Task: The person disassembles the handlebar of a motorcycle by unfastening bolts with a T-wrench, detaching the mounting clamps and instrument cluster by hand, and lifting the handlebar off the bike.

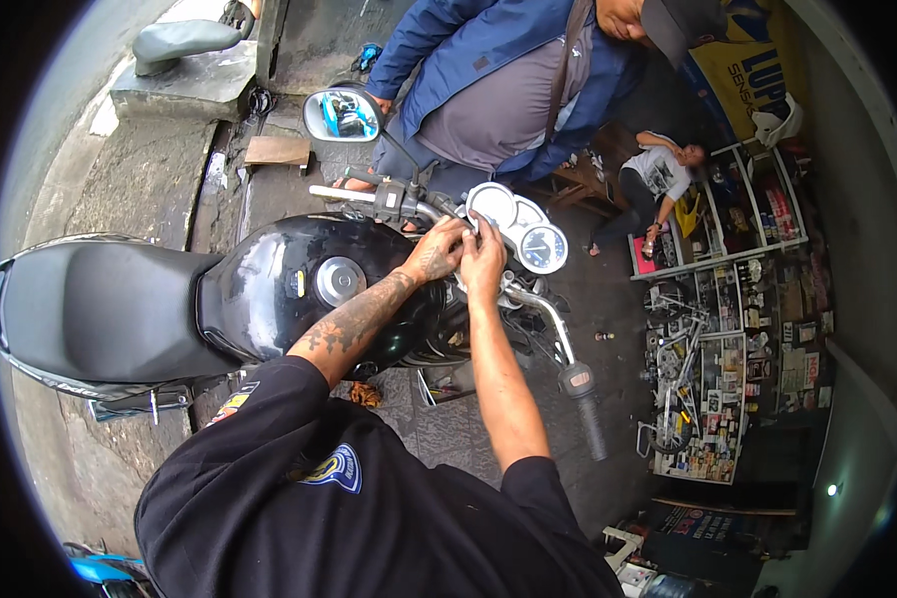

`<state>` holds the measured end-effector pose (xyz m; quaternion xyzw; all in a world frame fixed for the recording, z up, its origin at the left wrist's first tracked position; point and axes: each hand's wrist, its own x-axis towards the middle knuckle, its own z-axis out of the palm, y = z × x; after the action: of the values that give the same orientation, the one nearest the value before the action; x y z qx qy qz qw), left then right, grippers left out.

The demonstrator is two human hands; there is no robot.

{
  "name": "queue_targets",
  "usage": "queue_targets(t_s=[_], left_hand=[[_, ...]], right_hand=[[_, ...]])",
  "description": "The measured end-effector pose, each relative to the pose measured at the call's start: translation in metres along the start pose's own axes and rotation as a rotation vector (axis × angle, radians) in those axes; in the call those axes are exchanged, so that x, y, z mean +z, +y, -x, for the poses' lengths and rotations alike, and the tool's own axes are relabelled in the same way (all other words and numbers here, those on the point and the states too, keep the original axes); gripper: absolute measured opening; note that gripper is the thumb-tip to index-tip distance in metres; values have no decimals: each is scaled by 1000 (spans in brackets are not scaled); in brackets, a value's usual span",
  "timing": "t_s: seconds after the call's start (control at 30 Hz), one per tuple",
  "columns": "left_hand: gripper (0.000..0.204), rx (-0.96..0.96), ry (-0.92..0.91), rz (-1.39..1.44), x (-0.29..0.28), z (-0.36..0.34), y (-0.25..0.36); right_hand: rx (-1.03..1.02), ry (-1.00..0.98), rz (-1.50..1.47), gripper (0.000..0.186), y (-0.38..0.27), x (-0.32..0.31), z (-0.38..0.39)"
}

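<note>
Over the grey paved floor (616, 394) stands a black motorcycle (254, 284); beside its handlebar-mounted instrument cluster (528, 231), the left hand (437, 251) and right hand (482, 261) meet, fingers curled; whether they grip anything, I cannot tell.

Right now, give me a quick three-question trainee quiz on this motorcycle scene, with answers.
1. True or false: the right hand is beside the left hand, near the round gauges.
2. What colour is the jacket on the standing person?
3. Which lies between the seat and the gauges: A) shelves, B) fuel tank, C) yellow banner?

Key: 1. True. 2. Blue. 3. B.
</note>
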<state>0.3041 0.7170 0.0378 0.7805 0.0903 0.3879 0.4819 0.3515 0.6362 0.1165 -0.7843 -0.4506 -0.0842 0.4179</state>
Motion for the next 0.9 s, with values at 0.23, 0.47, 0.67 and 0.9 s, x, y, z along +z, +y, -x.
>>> queue_targets(t_s=[0.23, 0.47, 0.67, 0.9], left_hand=[[24, 48, 39, 28, 2, -1, -5], [21, 76, 54, -46, 1, -2, 2], [22, 53, 70, -31, -1, -1, 0], [22, 88, 53, -31, 1, -1, 3]], right_hand=[[-238, -385, 288, 35, 1, -27, -23], [195, 38, -514, 18, 30, -3, 10], [168, -3, -442, 14, 19, -8, 5], [167, -177, -399, 13, 35, -20, -3]])
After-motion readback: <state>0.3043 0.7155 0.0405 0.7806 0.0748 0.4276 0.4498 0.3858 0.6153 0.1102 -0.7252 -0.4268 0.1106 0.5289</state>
